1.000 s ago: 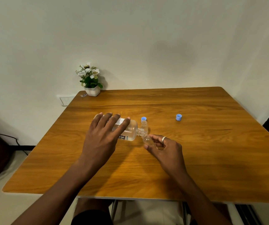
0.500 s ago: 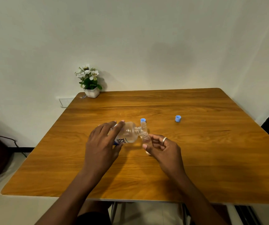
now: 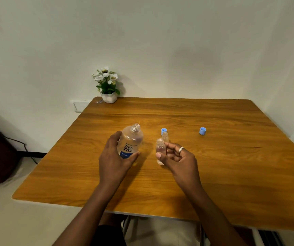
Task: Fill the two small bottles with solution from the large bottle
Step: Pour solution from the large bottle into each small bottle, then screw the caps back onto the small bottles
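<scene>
On the glossy wood-grain surface [image 3: 213,174], the left hand [image 3: 114,160] grips the clear uncapped large bottle [image 3: 130,141] upright; the right hand [image 3: 180,158] pinches a clear, ribbed-neck small bottle [image 3: 160,150].

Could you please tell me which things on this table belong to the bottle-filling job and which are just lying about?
Part of the job:
large bottle, in the left hand
small bottle, in the right hand
second small bottle, behind it
two blue caps

Just lying about:
flower pot
</scene>
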